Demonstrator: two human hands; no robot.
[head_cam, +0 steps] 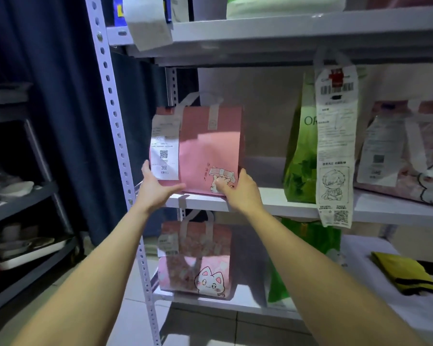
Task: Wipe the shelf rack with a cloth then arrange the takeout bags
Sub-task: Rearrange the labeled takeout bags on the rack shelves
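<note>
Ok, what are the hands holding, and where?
The pink bag, by its bottom corners: right hand pinches the lower right one, left hand rests on the lower left.

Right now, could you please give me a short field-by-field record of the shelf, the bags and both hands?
Pink bag: upright on the middle shelf, left end, receipt on its front
Left hand: straight fingers against the bag's lower left corner
Right hand: pinches its lower right corner, thumb in front
Green bag: same shelf, further right, apart
Cat bag: shelf below
Yellow cloth: folded, lower right, untouched
</note>
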